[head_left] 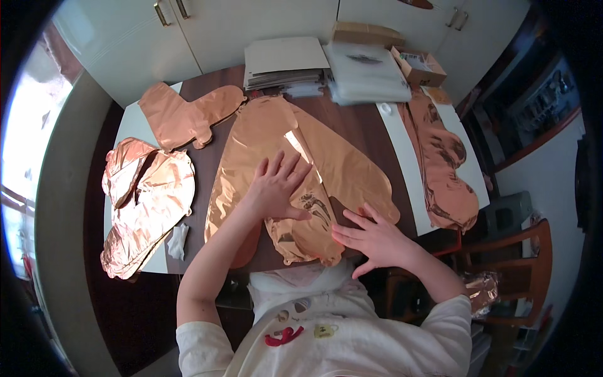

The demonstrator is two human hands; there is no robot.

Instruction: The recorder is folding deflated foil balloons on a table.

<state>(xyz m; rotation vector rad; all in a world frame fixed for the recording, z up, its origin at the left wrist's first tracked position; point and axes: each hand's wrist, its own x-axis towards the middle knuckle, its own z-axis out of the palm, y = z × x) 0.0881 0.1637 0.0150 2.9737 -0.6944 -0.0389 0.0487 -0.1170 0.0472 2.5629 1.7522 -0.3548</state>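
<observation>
A large, flat rose-gold foil balloon point(260, 144) lies across the middle of the table, partly folded over itself, with rounded lobes towards me and to the right. My left hand point(276, 187) rests on its middle with the fingers spread, beside a bright crease. At the lower right of the same foil is my right hand point(369, 237). Its fingers are apart and the tips are at the foil's edge. Neither hand grips anything. Part of the foil is hidden under my left hand and forearm.
More foil balloons lie at the far left point(182, 119), near left point(163, 195) and right point(436, 163). A crumpled white tissue point(178, 242) sits near the left edge. Behind are stacked cards point(286, 56), clear plastic bags point(367, 72) and a small carton point(419, 66). A wooden chair point(534, 270) stands right.
</observation>
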